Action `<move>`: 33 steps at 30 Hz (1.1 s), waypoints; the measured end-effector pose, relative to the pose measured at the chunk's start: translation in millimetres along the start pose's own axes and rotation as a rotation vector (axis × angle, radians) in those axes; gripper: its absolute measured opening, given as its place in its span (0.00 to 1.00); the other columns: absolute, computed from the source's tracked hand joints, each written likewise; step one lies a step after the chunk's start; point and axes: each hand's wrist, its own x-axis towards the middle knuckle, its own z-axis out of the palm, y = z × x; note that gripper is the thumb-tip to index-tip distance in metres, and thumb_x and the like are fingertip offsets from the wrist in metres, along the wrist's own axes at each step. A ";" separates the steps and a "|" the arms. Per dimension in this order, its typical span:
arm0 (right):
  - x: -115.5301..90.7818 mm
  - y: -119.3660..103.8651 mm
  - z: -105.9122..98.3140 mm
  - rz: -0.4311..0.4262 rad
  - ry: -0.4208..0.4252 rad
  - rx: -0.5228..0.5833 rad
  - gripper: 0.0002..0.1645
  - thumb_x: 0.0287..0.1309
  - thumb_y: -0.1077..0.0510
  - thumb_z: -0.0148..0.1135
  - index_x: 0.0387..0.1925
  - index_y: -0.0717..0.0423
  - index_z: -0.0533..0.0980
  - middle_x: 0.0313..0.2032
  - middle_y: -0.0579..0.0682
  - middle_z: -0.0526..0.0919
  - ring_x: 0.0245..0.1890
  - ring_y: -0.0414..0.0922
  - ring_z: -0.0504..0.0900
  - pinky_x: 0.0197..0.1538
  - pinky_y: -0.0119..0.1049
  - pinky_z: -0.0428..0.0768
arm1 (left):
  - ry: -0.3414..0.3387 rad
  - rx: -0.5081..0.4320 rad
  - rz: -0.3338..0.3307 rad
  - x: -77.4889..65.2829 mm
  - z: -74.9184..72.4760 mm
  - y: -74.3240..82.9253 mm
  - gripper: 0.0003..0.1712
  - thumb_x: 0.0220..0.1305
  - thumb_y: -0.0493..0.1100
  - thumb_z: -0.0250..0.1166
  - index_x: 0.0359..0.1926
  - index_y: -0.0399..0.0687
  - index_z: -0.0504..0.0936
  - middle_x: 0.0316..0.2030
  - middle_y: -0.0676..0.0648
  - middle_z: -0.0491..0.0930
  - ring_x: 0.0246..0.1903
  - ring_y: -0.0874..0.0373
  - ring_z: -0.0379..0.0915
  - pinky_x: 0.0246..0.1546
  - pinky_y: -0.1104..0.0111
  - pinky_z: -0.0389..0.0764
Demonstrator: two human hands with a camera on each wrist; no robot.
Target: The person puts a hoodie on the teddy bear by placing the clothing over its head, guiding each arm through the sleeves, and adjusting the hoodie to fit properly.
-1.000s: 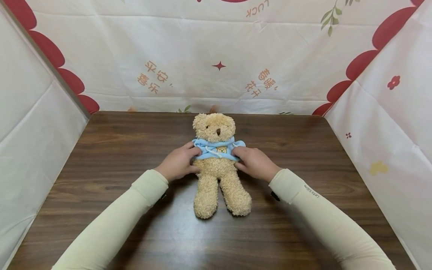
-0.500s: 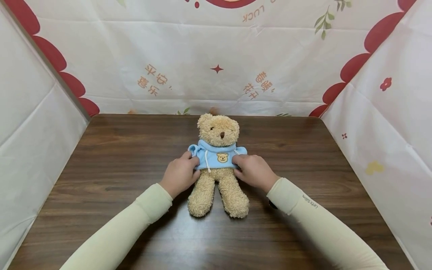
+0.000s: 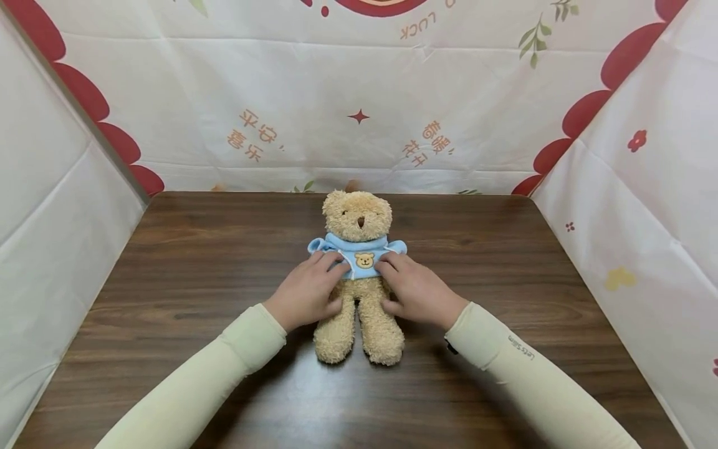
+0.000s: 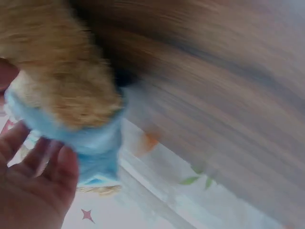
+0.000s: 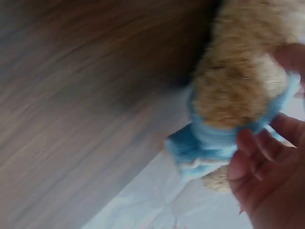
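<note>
A tan plush teddy bear (image 3: 361,290) lies face up on the brown table, its head toward the back. It wears a light blue hoodie (image 3: 364,272) with a small bear-face patch and white drawstrings. My left hand (image 3: 307,292) rests its fingertips on the hoodie's left front, thumb beside the bear's leg. On the other side, my right hand (image 3: 422,292) touches the hoodie near the patch with loosely bent fingers. Both wrist views are blurred; there the left fingers (image 4: 66,167) and right fingers (image 5: 245,152) appear spread apart beside the hoodie's hem, without a visible grip.
The wood-grain table (image 3: 196,280) extends around the bear on all sides. White printed cloth (image 3: 359,75) with red scallops stands behind the table's back edge, and further white cloth walls line the left and right.
The hoodie was pulled down from bunched folds to lie smoother, its patch now fully showing. Both hands then let go of its sides and moved inward onto its front. The bear shifted slightly left.
</note>
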 end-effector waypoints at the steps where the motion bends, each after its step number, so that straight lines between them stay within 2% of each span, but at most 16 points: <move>1: 1.1 -3.4 -1.1 0.012 -0.018 0.008 0.39 0.53 0.47 0.71 0.62 0.64 0.72 0.57 0.58 0.72 0.56 0.52 0.74 0.56 0.45 0.77 | -0.018 -0.007 -0.017 0.2 -0.8 1.5 0.33 0.54 0.48 0.70 0.61 0.43 0.77 0.56 0.41 0.73 0.51 0.48 0.71 0.50 0.59 0.77; 3: 2.7 -10.0 -1.9 0.038 -0.028 0.015 0.44 0.53 0.44 0.71 0.65 0.65 0.69 0.58 0.59 0.71 0.58 0.53 0.73 0.58 0.46 0.75 | -0.031 -0.005 -0.056 0.1 -1.9 5.4 0.35 0.54 0.50 0.71 0.62 0.42 0.76 0.56 0.40 0.73 0.51 0.47 0.71 0.50 0.58 0.78; 5: 4.1 -15.7 -0.1 0.043 -0.004 -0.006 0.45 0.53 0.43 0.72 0.65 0.65 0.69 0.57 0.59 0.72 0.56 0.53 0.74 0.57 0.46 0.76 | -0.011 0.021 -0.076 0.2 -0.1 8.8 0.35 0.55 0.51 0.73 0.61 0.42 0.76 0.55 0.40 0.73 0.50 0.46 0.72 0.48 0.59 0.79; 9: 5.4 -22.9 7.4 0.019 0.084 -0.070 0.34 0.52 0.50 0.73 0.55 0.63 0.73 0.47 0.56 0.75 0.46 0.51 0.76 0.48 0.44 0.78 | 0.048 0.059 -0.103 0.5 5.8 16.5 0.30 0.54 0.52 0.76 0.52 0.42 0.77 0.49 0.41 0.73 0.45 0.46 0.72 0.44 0.60 0.79; 13: 4.2 -26.9 12.2 -0.004 0.108 -0.069 0.21 0.53 0.55 0.73 0.43 0.58 0.72 0.39 0.51 0.74 0.37 0.48 0.75 0.40 0.42 0.77 | 0.091 0.082 -0.096 -0.4 11.9 21.5 0.22 0.55 0.50 0.76 0.44 0.43 0.80 0.45 0.42 0.74 0.42 0.47 0.70 0.40 0.60 0.79; 19: 4.0 -27.8 16.1 -0.022 0.098 -0.022 0.14 0.55 0.59 0.72 0.36 0.54 0.73 0.35 0.48 0.75 0.36 0.48 0.75 0.39 0.41 0.75 | 0.154 0.080 -0.065 -0.8 18.7 24.6 0.08 0.58 0.43 0.72 0.33 0.44 0.84 0.42 0.43 0.74 0.40 0.48 0.69 0.36 0.61 0.78; 26: 5.2 -27.4 16.8 -0.062 0.098 -0.031 0.11 0.55 0.61 0.70 0.33 0.54 0.74 0.32 0.48 0.76 0.34 0.49 0.74 0.38 0.41 0.75 | 0.131 0.123 -0.049 -5.2 19.2 27.5 0.04 0.60 0.40 0.71 0.34 0.45 0.84 0.40 0.44 0.77 0.40 0.49 0.70 0.38 0.63 0.78; 33: 8.4 -27.8 16.9 -0.110 0.096 -0.028 0.10 0.51 0.66 0.69 0.31 0.54 0.74 0.30 0.48 0.76 0.33 0.49 0.74 0.39 0.41 0.74 | 0.071 0.083 -0.077 -7.2 16.3 27.2 0.06 0.59 0.39 0.71 0.36 0.46 0.82 0.35 0.46 0.80 0.39 0.50 0.73 0.35 0.63 0.80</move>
